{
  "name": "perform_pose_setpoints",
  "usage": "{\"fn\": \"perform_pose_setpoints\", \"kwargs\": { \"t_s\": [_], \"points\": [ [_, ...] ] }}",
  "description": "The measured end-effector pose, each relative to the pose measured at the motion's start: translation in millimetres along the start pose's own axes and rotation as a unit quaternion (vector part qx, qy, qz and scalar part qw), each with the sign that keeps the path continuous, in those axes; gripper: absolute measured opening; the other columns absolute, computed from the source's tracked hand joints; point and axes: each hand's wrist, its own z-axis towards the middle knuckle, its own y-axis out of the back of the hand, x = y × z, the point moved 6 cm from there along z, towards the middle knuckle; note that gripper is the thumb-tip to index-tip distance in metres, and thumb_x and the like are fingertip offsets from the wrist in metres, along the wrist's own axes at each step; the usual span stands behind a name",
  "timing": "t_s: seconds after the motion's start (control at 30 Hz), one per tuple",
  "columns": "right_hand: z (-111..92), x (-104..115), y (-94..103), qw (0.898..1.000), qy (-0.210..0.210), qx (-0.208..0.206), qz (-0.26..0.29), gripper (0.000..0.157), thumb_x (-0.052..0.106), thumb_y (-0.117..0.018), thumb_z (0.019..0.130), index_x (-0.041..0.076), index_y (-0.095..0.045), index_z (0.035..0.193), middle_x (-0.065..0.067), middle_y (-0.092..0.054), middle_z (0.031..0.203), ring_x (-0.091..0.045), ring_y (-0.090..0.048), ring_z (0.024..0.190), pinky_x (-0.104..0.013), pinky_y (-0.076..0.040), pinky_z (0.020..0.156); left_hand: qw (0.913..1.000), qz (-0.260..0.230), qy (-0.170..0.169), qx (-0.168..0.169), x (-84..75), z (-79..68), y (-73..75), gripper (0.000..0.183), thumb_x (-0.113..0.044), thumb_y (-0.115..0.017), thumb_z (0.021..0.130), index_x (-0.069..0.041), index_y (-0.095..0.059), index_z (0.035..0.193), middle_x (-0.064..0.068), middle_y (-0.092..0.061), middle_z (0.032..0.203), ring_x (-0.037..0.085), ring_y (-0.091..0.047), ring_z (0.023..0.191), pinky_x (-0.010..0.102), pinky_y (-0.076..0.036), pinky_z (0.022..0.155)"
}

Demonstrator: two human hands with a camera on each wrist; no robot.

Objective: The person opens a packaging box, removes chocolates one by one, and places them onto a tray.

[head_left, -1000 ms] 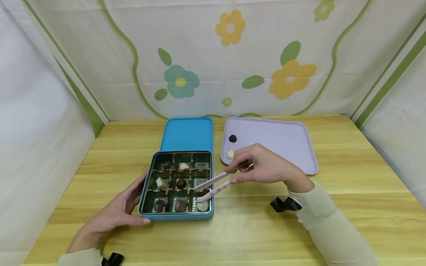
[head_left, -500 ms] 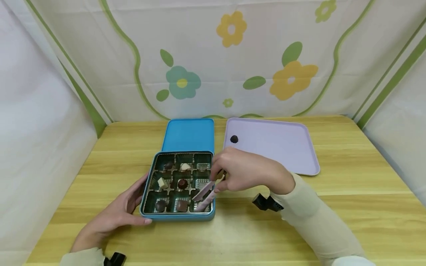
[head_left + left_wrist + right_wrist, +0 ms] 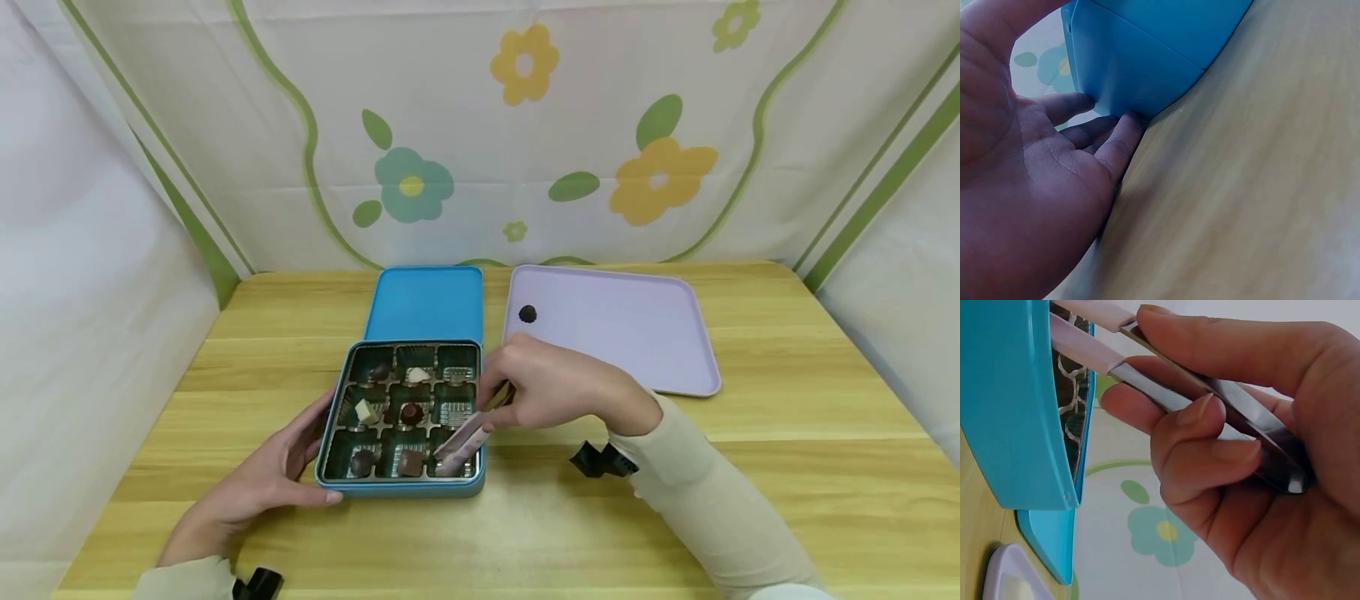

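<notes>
My right hand (image 3: 551,387) holds pink-tipped metal tongs (image 3: 1088,345), squeezed between thumb and fingers. The tongs' tips reach down into the front right compartment of a blue tin (image 3: 405,492), close together over a pale chocolate that they mostly hide. Several other chocolates sit in the tin's gold divided insert, among them a red-brown one (image 3: 411,414) in the centre and a white one (image 3: 366,412) left of it. My left hand (image 3: 258,492) rests at the tin's front left corner, fingertips touching its side and thumb along the front.
The tin's blue lid (image 3: 425,302) lies flat behind it. To the back right is a lilac tray (image 3: 615,333) bearing a dark chocolate (image 3: 527,313) and a white piece (image 3: 1016,589), the latter hidden by my hand in the head view. A floral curtain (image 3: 480,125) closes off the back.
My right hand has moved left and lowered the tongs into the front right compartment, and their tips have come closer together. My left hand stays at the tin.
</notes>
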Motion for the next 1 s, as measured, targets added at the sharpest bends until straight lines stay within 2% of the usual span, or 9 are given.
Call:
{"fn": "perform_pose_setpoints", "kwargs": {
  "t_s": [0.13,0.4,0.53,0.77,0.9,1.0],
  "points": [
    [-9.6,-9.5,3.2,0.999,0.003,-0.028,0.026,0.005,0.012,-0.086,0.090,0.015,-0.087,0.093,0.007,-0.078,0.089,0.002,-0.063,0.076,-0.022,-0.057,0.068,1.0000,0.003,0.003,-0.003,-0.3,-0.2,-0.3,0.122,0.006,-0.083,0.086,-0.019,-0.004,0.175,0.027,0.007,0.179,-0.009,-0.044,0.146,0.017,-0.048,0.110],
    [-25.8,-33.9,9.4,0.991,-0.027,-0.072,0.106,0.011,0.015,-0.088,0.090,0.019,-0.087,0.100,0.009,-0.077,0.089,-0.004,-0.065,0.077,-0.024,-0.056,0.069,1.0000,-0.003,-0.004,0.001,-1.3,-0.9,-0.6,0.121,0.008,-0.082,0.086,-0.019,-0.004,0.175,0.027,0.007,0.179,-0.008,-0.043,0.148,0.018,-0.049,0.111],
    [-31.1,-45.4,12.4,0.987,-0.050,-0.084,0.126,0.013,0.017,-0.089,0.090,0.023,-0.088,0.102,0.010,-0.077,0.092,-0.009,-0.065,0.079,-0.025,-0.055,0.070,1.0000,-0.003,-0.006,0.002,-1.2,-0.5,-0.6,0.121,0.008,-0.082,0.087,-0.019,-0.005,0.175,0.027,0.007,0.180,-0.007,-0.043,0.149,0.018,-0.049,0.111],
    [-39.4,-62.1,14.1,0.977,-0.088,-0.110,0.162,0.016,0.016,-0.089,0.089,0.024,-0.088,0.103,0.007,-0.079,0.095,-0.017,-0.068,0.079,-0.026,-0.057,0.071,1.0000,-0.006,0.004,0.001,2.1,-1.3,-0.2,0.121,0.006,-0.082,0.087,-0.021,-0.004,0.176,0.024,0.007,0.180,-0.009,-0.043,0.148,0.018,-0.049,0.111],
    [-42.3,-66.3,17.4,0.975,-0.089,-0.121,0.167,0.015,0.017,-0.089,0.089,0.023,-0.088,0.103,0.007,-0.078,0.092,-0.019,-0.067,0.076,-0.026,-0.055,0.068,1.0000,-0.005,0.004,0.001,2.8,-1.0,-0.4,0.121,0.006,-0.082,0.087,-0.022,-0.005,0.176,0.024,0.006,0.181,-0.008,-0.042,0.149,0.018,-0.048,0.111],
    [-45.8,-71.3,22.6,0.973,-0.087,-0.139,0.161,0.016,0.016,-0.090,0.089,0.023,-0.088,0.103,0.007,-0.079,0.093,-0.014,-0.066,0.076,-0.025,-0.055,0.068,1.0000,0.002,0.004,-0.001,2.3,-0.7,-0.4,0.121,0.006,-0.083,0.087,-0.022,-0.005,0.176,0.024,0.006,0.181,-0.010,-0.041,0.148,0.016,-0.047,0.111]
  ]
}}
